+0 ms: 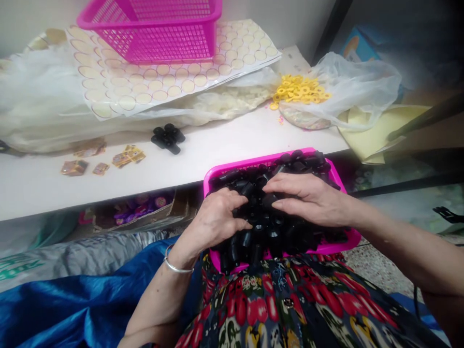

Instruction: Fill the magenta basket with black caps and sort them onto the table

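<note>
A pink basket full of small black plastic parts rests at the table's front edge, over the lap. My left hand reaches in from the left, thumb and fingers apart around some black parts. From the right, my right hand lies over the pile, its thumb and fingers closed about a black part. Both hands touch the parts inside the basket. Further back on the white table sits a small cluster of black parts.
Small printed pieces lie at the table's left. Behind are round-label sheets under another pink basket. Yellow rings spill from a clear bag at the right. Below the table is a box of purple items.
</note>
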Motion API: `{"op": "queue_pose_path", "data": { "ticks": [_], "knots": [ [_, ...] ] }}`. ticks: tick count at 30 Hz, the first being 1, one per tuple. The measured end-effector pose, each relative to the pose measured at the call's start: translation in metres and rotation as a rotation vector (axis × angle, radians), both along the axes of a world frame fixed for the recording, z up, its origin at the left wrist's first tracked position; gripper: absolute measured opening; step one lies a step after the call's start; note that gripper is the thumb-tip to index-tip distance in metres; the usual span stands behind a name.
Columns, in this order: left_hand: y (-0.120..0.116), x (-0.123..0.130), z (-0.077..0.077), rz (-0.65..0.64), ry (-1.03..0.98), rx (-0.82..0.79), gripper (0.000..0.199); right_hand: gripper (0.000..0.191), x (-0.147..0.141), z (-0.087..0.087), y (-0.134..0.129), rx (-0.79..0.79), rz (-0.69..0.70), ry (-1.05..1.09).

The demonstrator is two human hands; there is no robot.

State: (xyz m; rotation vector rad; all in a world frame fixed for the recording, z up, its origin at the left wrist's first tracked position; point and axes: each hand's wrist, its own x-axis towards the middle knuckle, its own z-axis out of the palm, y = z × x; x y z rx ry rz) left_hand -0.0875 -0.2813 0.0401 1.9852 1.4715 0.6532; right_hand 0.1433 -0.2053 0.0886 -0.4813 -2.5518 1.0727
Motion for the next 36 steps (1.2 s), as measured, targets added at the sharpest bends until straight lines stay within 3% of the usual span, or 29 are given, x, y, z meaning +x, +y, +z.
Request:
{"op": "queue_pose_path", "data": {
  "ticks": [4,12,23,32,36],
  "knots": [
    [0.0,0.004,0.001,-0.013,0.083,-0.029,0.033,0.025,-0.011,-0.003,-0.006,0.093,0.109,0.003],
    [-0.001,0.009,-0.001,-0.008,0.012,-0.041,0.003,0.019,-0.029,-0.015,-0.02,0.335,0.192,-0.131],
    [0.002,0.009,-0.007,-0.025,-0.016,-0.027,0.009,0.019,-0.026,-0.008,-0.018,0.29,0.172,-0.13],
    [0.002,0.01,-0.008,-0.014,-0.09,-0.001,0.003,0.02,-0.033,-0.008,-0.033,0.604,0.211,-0.26],
    [0.002,0.01,-0.009,-0.026,-0.112,0.038,0.008,0.019,-0.036,-0.006,-0.038,0.647,0.214,-0.295]
  ]
}}
